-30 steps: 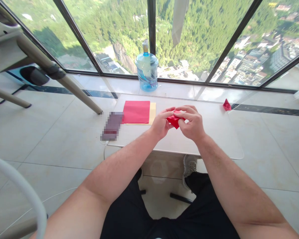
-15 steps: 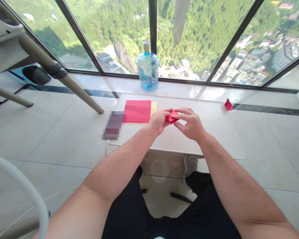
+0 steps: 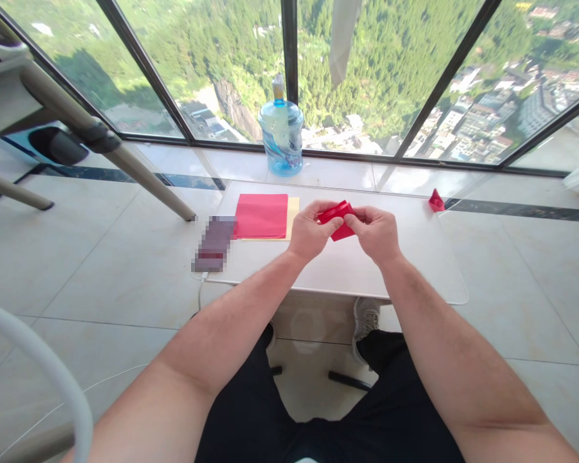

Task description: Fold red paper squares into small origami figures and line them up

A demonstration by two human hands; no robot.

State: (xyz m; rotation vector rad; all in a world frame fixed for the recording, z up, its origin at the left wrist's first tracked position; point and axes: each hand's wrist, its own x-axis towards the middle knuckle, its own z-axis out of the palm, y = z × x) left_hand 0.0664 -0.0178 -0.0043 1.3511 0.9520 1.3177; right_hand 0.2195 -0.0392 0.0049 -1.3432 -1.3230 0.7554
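Above the white table (image 3: pixel 270 263), a folded piece of red paper (image 3: pixel 341 230) is held between my two hands. My left hand (image 3: pixel 311 230) pinches its left side, thumb on the near face and fingers behind. On the other side my right hand (image 3: pixel 376 230) grips it the same way, the two thumbs almost meeting at the middle. The paper stands tilted, with layered folded edges along its top. A stack of red paper sheets (image 3: pixel 261 215) lies left of my hands, over a yellow sheet (image 3: pixel 293 222). One small folded red paper shape (image 3: pixel 435 200) sits at the table's far right corner.
A blurred-out phone (image 3: pixel 215 244) with a white cable (image 3: pixel 201 289) lies at the table's left edge. Behind the table stands a blue water jug (image 3: pixel 282 141) by the window. A metal-legged piece of furniture (image 3: pixel 135 170) is at the left, a white curved tube (image 3: pixel 53 366) nearer.
The red paper was flat and mostly covered by my fingers; now it is tilted up with a broad face showing. Both thumbs have come to its front. The view has shifted slightly.
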